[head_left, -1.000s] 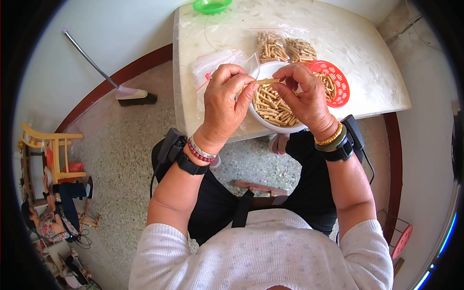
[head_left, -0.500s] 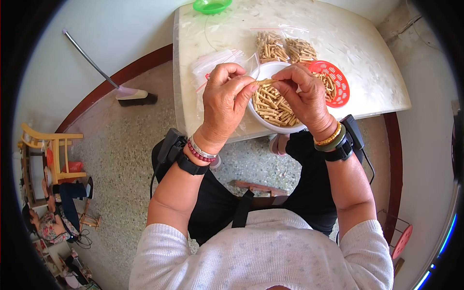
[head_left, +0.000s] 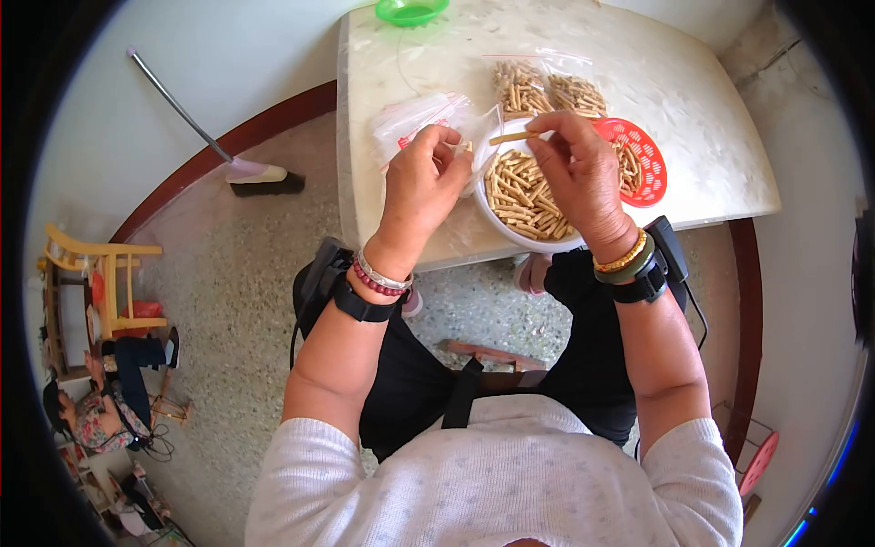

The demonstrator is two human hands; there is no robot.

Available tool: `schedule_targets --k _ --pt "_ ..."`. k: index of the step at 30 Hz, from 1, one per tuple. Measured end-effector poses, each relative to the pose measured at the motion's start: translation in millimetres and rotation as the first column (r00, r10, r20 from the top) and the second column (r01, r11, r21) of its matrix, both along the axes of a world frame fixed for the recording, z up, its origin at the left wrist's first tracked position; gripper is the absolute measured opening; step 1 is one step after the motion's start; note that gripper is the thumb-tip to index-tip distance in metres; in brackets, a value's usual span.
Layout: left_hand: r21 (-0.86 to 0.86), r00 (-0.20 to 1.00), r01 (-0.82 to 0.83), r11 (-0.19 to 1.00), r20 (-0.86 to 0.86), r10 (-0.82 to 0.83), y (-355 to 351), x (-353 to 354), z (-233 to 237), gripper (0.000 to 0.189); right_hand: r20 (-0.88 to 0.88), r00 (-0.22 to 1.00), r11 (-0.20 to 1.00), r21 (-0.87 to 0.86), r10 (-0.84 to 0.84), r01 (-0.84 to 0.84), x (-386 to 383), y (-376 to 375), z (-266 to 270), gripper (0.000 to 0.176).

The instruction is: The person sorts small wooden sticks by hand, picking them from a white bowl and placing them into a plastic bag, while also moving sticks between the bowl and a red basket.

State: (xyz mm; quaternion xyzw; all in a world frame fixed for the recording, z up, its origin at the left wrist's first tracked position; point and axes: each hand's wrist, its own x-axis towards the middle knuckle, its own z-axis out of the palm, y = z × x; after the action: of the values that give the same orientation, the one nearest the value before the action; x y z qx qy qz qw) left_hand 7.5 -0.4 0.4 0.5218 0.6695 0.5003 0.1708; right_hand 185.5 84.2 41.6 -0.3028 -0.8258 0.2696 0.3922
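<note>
My right hand (head_left: 576,173) pinches a tan, dried-root-like stick (head_left: 512,139) between thumb and fingertips, above a white bowl (head_left: 489,212). At the fingertips of my left hand (head_left: 425,187) shows a short pale piece (head_left: 468,147), apparently of the same stick. A gap separates the two hands. Many similar sticks (head_left: 524,196) fill the bowl. Clear plastic bags (head_left: 421,118) with red print lie just beyond my left hand, partly hidden by it. Beside my right hand is a red perforated basket (head_left: 651,173) with more sticks in it, partly covered by that hand.
Two filled clear bags (head_left: 521,88) of sticks lie behind the bowl on the pale table (head_left: 656,73). A green dish (head_left: 412,11) stands at the far edge. A broom (head_left: 260,175) leans at the wall to the left. Another person (head_left: 100,415) sits far left near a wooden chair (head_left: 109,273).
My hands have moved apart from the stick they both held. The right now has a longer length, the left a short piece. The view has shifted slightly.
</note>
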Motion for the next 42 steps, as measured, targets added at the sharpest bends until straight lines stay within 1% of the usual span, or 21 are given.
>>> schedule_targets --k 5,7,8,9,11,15,17,18,20,21,23,24,25,27,29,31,32,34,36,38,42 --pt "0.045 0.988 -0.076 0.996 0.14 0.069 2 -3 1 0.015 -0.007 0.991 0.979 0.158 0.136 -0.133 -21 -1 2 0.013" --pt "0.051 0.983 -0.098 0.994 0.158 0.089 3 -6 3 0.015 0.164 0.977 0.935 0.304 0.138 -0.183 -26 1 3 0.011" --pt "0.078 0.986 -0.101 0.992 0.138 0.09 3 -6 4 0.015 0.152 0.977 0.914 0.356 0.149 -0.194 -31 2 2 0.01" --pt "0.104 0.989 -0.103 0.989 0.118 0.09 3 -7 5 0.015 0.151 0.977 0.914 0.355 0.15 -0.196 -33 1 1 0.01" --pt "0.124 0.991 -0.091 0.988 0.104 0.079 4 -8 6 0.016 0.337 0.94 0.933 0.318 0.051 -0.165 -35 -1 2 0.008" --pt "0.177 0.996 -0.053 0.983 0.085 0.038 8 -7 2 0.018 0.368 0.929 0.938 0.302 0.049 -0.169 -42 8 -16 0.009" --pt "0.184 0.996 -0.045 0.982 0.081 0.03 9 -8 0 0.02 0.182 0.973 0.954 0.236 0.145 -0.186 -42 13 -19 0.011" --pt "0.19 0.997 -0.038 0.981 0.077 0.023 9 -9 -1 0.023 0.181 0.973 0.954 0.235 0.146 -0.187 -40 15 -18 0.011" --pt "0.2 0.995 -0.063 0.978 0.085 0.047 10 -10 0 0.022 -0.028 0.996 0.987 0.141 0.087 -0.083 -34 19 -12 0.014" --pt "0.211 0.993 -0.087 0.974 0.094 0.069 11 -11 1 0.021 -0.046 0.998 0.999 0.002 0.041 -0.041 -28 22 -10 0.015" --pt "0.226 0.991 -0.095 0.97 0.11 0.072 13 -13 2 0.022 0.038 0.999 0.993 0.117 -0.034 0.029 -14 37 -13 0.014" --pt "0.242 0.99 -0.098 0.965 0.122 0.07 15 -13 2 0.022 0.125 0.989 0.993 0.093 -0.08 0.069 -7 42 -16 0.013" --pt "0.24 0.99 -0.098 0.966 0.126 0.069 18 -12 0 0.022 0.129 0.988 0.993 0.092 -0.081 0.07 1 49 -22 0.013" --pt "0.275 0.974 -0.1 0.956 0.224 0.038 23 -10 -3 0.022 0.406 0.911 0.998 0.026 -0.07 0.065 15 61 -35 0.013" --pt "0.323 0.972 -0.102 0.941 0.234 0.025 25 -8 -2 0.022 0.46 0.886 0.998 0.022 -0.062 0.059 24 64 -43 0.014" --pt "0.368 0.97 -0.108 0.923 0.242 0.017 25 -7 0 0.022 0.642 0.766 0.998 -0.038 -0.006 0.04 31 62 -49 0.013" --pt "0.363 0.968 -0.121 0.924 0.248 0.029 22 -5 6 0.022 0.673 0.739 0.994 -0.094 0.023 0.055 32 60 -50 0.013" --pt "0.355 0.967 -0.132 0.925 0.253 0.04 20 -6 4 0.022 0.669 0.743 0.996 -0.084 0.035 0.029 32 54 -54 0.013" --pt "0.229 0.966 -0.1 0.968 0.256 0.039 21 -9 -3 0.021 0.664 0.746 0.997 -0.071 0.046 0.001 33 54 -64 0.013" --pt "0.207 0.972 -0.093 0.974 0.23 0.044 19 -10 -5 0.02 0.702 0.703 0.98 0.038 0.114 -0.197 31 55 -75 0.015" --pt "0.181 0.987 -0.072 0.981 0.154 0.044 12 -5 4 0.02 0.739 0.673 0.995 0.085 -0.029 -0.05 30 48 -90 0.014"
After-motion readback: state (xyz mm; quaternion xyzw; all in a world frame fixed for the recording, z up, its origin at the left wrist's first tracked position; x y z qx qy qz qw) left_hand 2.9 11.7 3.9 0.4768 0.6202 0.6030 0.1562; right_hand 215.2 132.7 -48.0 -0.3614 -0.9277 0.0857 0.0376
